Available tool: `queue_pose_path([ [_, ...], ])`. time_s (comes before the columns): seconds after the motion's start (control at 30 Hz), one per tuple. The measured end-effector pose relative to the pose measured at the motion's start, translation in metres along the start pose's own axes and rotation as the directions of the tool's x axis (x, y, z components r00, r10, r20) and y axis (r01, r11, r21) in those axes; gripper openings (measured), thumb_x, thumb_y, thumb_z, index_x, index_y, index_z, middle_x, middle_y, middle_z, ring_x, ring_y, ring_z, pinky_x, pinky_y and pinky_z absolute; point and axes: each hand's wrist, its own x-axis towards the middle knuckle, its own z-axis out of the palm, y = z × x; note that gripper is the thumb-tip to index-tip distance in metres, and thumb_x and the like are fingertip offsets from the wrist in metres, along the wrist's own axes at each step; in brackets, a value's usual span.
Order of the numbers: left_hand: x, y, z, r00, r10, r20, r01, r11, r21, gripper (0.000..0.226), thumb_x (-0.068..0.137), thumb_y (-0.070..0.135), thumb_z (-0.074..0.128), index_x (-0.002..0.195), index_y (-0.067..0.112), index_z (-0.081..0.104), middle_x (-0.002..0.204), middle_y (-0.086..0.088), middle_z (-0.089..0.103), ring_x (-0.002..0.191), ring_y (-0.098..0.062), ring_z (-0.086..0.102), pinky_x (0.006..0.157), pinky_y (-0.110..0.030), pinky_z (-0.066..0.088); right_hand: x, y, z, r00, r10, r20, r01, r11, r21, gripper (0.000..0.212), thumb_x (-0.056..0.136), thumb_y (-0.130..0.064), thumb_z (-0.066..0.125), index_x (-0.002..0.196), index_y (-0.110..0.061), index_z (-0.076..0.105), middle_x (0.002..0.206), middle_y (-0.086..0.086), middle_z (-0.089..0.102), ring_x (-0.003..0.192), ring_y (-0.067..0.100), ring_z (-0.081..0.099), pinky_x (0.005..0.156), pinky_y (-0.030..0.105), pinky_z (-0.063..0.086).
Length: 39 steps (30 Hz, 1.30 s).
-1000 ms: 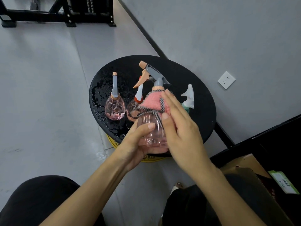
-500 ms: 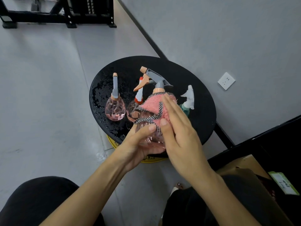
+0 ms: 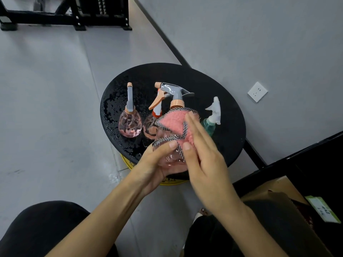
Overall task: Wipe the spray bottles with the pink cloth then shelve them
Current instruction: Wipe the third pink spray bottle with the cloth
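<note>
My left hand (image 3: 154, 164) grips the lower body of a clear pink spray bottle (image 3: 170, 156) with a grey and orange trigger head, held above the front of a round black table (image 3: 228, 127). My right hand (image 3: 202, 154) presses the pink cloth (image 3: 174, 121), edged in checked trim, flat against the bottle's upper right side with straight fingers. On the table stand a pink spray bottle with a tall grey nozzle (image 3: 129, 125), a second pink bottle with a red collar (image 3: 150, 127) partly hidden behind the cloth, and a green bottle with a white trigger (image 3: 210, 125).
The table top is wet with droplets on its left side. A yellow base (image 3: 167, 181) shows under it. A grey wall with a white socket (image 3: 257, 91) is on the right. A cardboard box (image 3: 278, 191) and dark shelf edge lie at lower right; a black frame (image 3: 74, 13) stands far back.
My right hand has slid the cloth down and round the bottle's shoulder, and the bottle has shifted slightly lower and tilted. My left hand keeps its grip.
</note>
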Motion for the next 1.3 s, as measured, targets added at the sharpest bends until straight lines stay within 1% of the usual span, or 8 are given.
queue_pose_path([
  [0.13,-0.002,0.000,0.002,1.000,-0.006,0.023,0.005,1.000,0.024,0.098,0.043,0.047,0.092,0.124,0.007,0.054,0.100,-0.011,0.071,0.087,-0.024,0.069,0.075,-0.045,0.059,-0.004,0.000,-0.002,0.999,-0.037,-0.027,0.038,0.999,0.017,0.051,0.101,-0.031,0.034,0.152,-0.026,0.025,0.156,-0.021,0.022,0.145,-0.004,0.014,0.120,0.035,0.023],
  [0.33,-0.003,-0.001,0.004,0.994,-0.035,0.105,0.029,0.998,0.050,0.083,0.045,0.043,0.091,0.116,0.012,0.061,0.099,-0.014,0.072,0.084,-0.030,0.072,0.062,-0.034,0.059,0.036,0.002,-0.020,0.995,0.096,-0.026,-0.094,0.994,0.055,0.047,0.103,-0.030,0.034,0.150,-0.026,0.029,0.157,-0.015,0.026,0.145,0.000,0.017,0.121,0.037,0.021],
  [0.47,-0.003,-0.004,0.004,0.996,-0.028,0.089,0.028,1.000,-0.009,0.082,0.038,0.041,0.094,0.108,0.012,0.062,0.088,-0.010,0.074,0.076,-0.024,0.073,0.062,-0.034,0.059,0.029,-0.004,-0.014,0.999,0.034,0.042,-0.027,0.985,-0.171,0.050,0.105,-0.034,0.027,0.153,-0.030,0.017,0.159,-0.021,0.010,0.145,-0.006,-0.001,0.116,0.013,0.001],
  [0.63,-0.004,-0.004,0.001,0.998,-0.031,0.059,0.034,0.999,-0.037,0.087,0.029,0.045,0.097,0.098,0.004,0.064,0.080,-0.008,0.074,0.072,-0.019,0.072,0.056,-0.030,0.057,-0.002,-0.011,-0.004,0.989,-0.114,0.096,0.141,0.928,-0.345,0.054,0.101,-0.034,0.024,0.154,-0.022,0.022,0.161,-0.012,0.017,0.148,0.001,0.002,0.121,0.028,0.011],
  [0.8,-0.005,-0.007,0.002,0.992,-0.060,0.107,0.059,0.998,0.013,0.098,0.033,0.047,0.095,0.112,0.004,0.058,0.086,-0.011,0.075,0.076,-0.025,0.073,0.062,-0.038,0.060,0.022,-0.011,-0.019,0.991,-0.088,0.097,0.114,0.945,-0.307,0.048,0.103,-0.030,0.029,0.151,-0.021,0.031,0.158,-0.010,0.026,0.146,-0.001,0.009,0.118,0.014,0.007],
  [0.93,-0.004,-0.008,0.002,0.985,-0.062,0.160,0.061,0.998,0.008,0.075,0.036,0.044,0.095,0.101,0.014,0.072,0.092,-0.015,0.074,0.080,-0.030,0.073,0.062,-0.035,0.060,0.039,-0.008,-0.027,0.996,0.033,0.084,-0.017,0.983,-0.185,0.046,0.105,-0.028,0.032,0.151,-0.026,0.027,0.158,-0.016,0.022,0.145,-0.005,0.009,0.111,0.005,0.004],
  [1.2,-0.002,-0.007,-0.002,0.990,-0.067,0.123,0.073,0.996,-0.046,0.069,0.029,0.045,0.096,0.088,0.012,0.078,0.084,-0.007,0.075,0.076,-0.018,0.072,0.062,-0.030,0.058,-0.001,-0.016,-0.008,0.990,-0.126,0.059,0.139,0.942,-0.305,0.051,0.101,-0.032,0.026,0.151,-0.022,0.031,0.158,-0.012,0.027,0.147,0.001,0.009,0.118,0.019,0.011],
  [1.3,-0.002,-0.006,-0.001,0.988,-0.061,0.139,0.068,0.997,-0.047,0.070,0.033,0.044,0.096,0.091,0.011,0.076,0.084,-0.012,0.074,0.074,-0.023,0.072,0.062,-0.036,0.059,0.011,-0.013,-0.015,0.992,-0.112,0.066,0.126,0.957,-0.262,0.049,0.102,-0.032,0.028,0.150,-0.023,0.032,0.157,-0.014,0.026,0.146,-0.002,0.008,0.118,0.015,0.008],
])
